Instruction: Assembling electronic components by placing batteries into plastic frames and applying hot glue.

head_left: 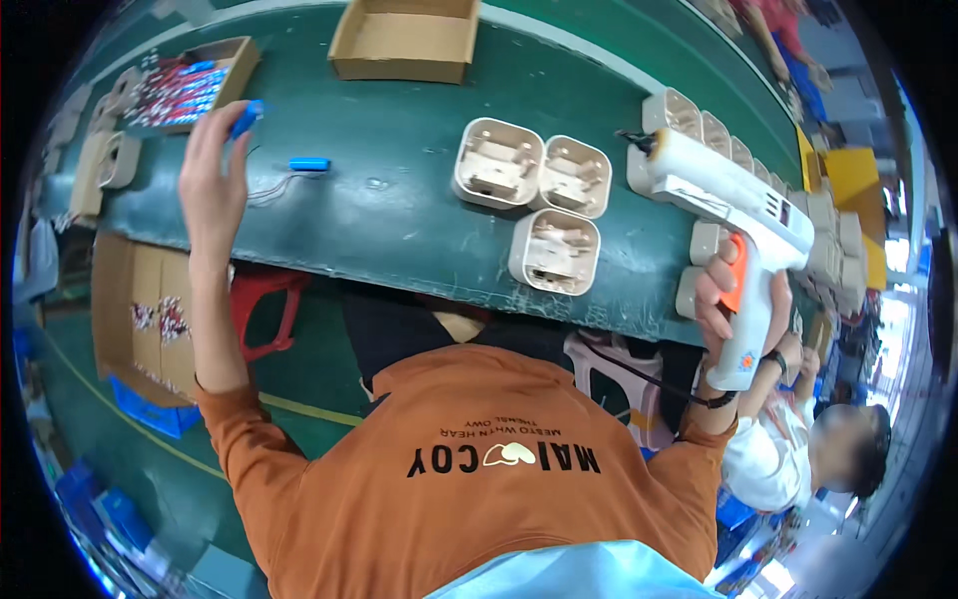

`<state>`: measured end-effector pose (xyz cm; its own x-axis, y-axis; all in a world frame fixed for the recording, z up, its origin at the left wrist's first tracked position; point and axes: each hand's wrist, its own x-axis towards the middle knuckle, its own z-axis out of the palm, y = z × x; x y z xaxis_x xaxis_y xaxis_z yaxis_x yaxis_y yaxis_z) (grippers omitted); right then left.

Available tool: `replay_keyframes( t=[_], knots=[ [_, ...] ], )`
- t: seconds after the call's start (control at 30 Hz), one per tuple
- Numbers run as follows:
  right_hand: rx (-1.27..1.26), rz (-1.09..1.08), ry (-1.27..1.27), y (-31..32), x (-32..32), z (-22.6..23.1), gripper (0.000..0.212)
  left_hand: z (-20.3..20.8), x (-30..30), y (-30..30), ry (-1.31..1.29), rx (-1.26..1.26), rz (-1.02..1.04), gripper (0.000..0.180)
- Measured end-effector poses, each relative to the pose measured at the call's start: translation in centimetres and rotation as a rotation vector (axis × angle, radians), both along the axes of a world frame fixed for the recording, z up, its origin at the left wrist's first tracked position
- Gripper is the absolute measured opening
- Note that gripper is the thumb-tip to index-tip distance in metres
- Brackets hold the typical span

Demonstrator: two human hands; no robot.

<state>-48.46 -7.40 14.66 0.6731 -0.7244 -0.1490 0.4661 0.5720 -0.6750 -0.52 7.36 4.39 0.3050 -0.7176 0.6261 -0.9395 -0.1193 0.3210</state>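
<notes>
My left hand is raised over the left side of the green table, its fingers closed on a small blue battery cell. Just right of it, another blue battery lies on the table with thin wires trailing from one end. On the right, my right hand grips the handle of a white glue gun, fingers by its orange trigger. The gun's dark nozzle points to the upper left. Three cream plastic housings with open tops sit grouped at mid-table, between my hands.
At the far left stands a cardboard tray of wired blue batteries. An open cardboard box is at the back edge. More cream housings line the right side. Below the table, a carton holds small parts. A co-worker sits at right.
</notes>
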Motion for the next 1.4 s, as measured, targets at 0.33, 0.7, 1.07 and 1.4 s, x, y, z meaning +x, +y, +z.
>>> replay_keyframes(
  t=[0.33,0.7,1.07,1.4],
  knots=[
    [-0.082,-0.150,0.604,3.9,-0.8,-0.1,0.058,-0.6,-14.6,-1.4,1.038,0.126,-0.562,0.040],
    [-0.006,0.097,0.579,2.2,-1.9,-2.8,0.040,-2.3,-19.4,-2.7,1.787,0.200,-0.562,0.040],
    [-0.078,0.097,0.575,2.8,-4.1,-3.2,0.048,-2.1,-21.7,-3.2,1.453,0.397,-0.497,0.033],
    [-0.095,0.155,0.335,3.7,-3.3,-4.8,0.053,-1.3,-22.7,-3.1,1.502,0.525,-0.433,0.021]
  ],
)
